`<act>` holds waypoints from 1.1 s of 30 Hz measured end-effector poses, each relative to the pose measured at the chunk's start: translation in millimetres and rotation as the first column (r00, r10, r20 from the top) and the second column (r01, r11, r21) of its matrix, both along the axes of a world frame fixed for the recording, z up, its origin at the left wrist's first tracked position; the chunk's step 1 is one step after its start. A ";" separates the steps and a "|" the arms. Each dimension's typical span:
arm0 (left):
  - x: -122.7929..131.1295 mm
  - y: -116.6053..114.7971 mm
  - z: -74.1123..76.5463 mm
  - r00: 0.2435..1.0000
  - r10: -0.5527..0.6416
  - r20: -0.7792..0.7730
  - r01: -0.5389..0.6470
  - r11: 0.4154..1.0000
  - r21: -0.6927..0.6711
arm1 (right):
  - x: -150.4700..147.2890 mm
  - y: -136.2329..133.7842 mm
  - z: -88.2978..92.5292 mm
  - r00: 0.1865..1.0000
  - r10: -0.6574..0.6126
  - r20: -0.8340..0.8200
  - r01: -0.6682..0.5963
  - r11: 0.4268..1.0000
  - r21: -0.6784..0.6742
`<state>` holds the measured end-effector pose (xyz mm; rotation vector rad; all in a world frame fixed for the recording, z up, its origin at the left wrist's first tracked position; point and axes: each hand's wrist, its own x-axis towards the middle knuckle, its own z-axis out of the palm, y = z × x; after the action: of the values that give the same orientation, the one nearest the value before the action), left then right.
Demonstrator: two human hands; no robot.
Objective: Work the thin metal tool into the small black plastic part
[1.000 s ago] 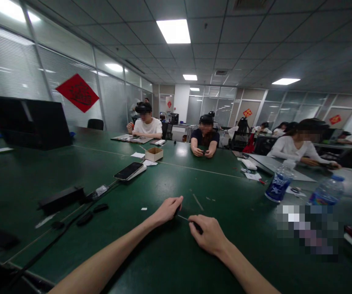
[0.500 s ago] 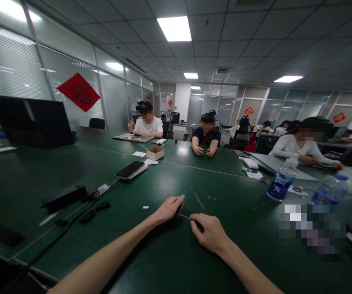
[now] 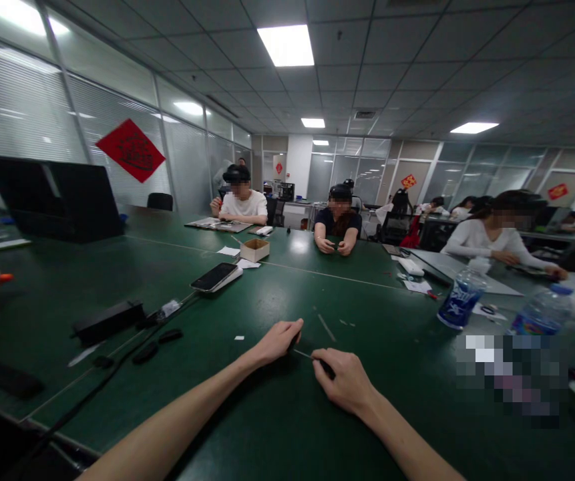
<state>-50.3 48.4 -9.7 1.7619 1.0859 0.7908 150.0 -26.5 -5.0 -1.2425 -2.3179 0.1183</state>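
Two hands work at lower centre of the frame, above a green tabletop (image 3: 392, 414). We find the left hand (image 3: 277, 342) curled closed on a small dark piece (image 3: 294, 343), and the right hand (image 3: 344, 382) gripping a thin pale strip (image 3: 304, 355) between them, its far end touching that piece. A white scrap (image 3: 239, 338) lies near the left hand.

Place: open-plan office | suspended tile ceiling (image 3: 367, 87) | glass partitions with blinds (image 3: 17, 133) | long green meeting table (image 3: 287, 300) | seated co-workers (image 3: 340, 220)

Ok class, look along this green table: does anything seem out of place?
A small white scrap lies loose on the green table just ahead of the left hand, and a thin pale strip lies nearby; both look like stray offcuts.
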 end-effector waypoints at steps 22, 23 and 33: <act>0.0 -5.9 6.4 1.000 0.000 0.018 0.001 0.998 -0.059 | 1.0 -0.5 4.1 1.000 0.024 0.014 -0.024 1.000 -0.004; 0.2 -6.3 6.9 1.000 0.000 0.020 0.001 0.999 -0.054 | 1.0 -0.7 4.0 1.000 0.025 0.017 -0.025 1.000 0.000; 2.9 -11.7 6.3 0.996 0.087 -0.023 -0.083 0.985 0.154 | -5.9 -12.1 3.6 0.994 -0.055 0.090 0.054 0.998 0.017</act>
<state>-47.4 36.7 -3.4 1.8703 1.1526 0.9246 144.1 -38.6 -1.4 -1.3286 -2.3546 0.0267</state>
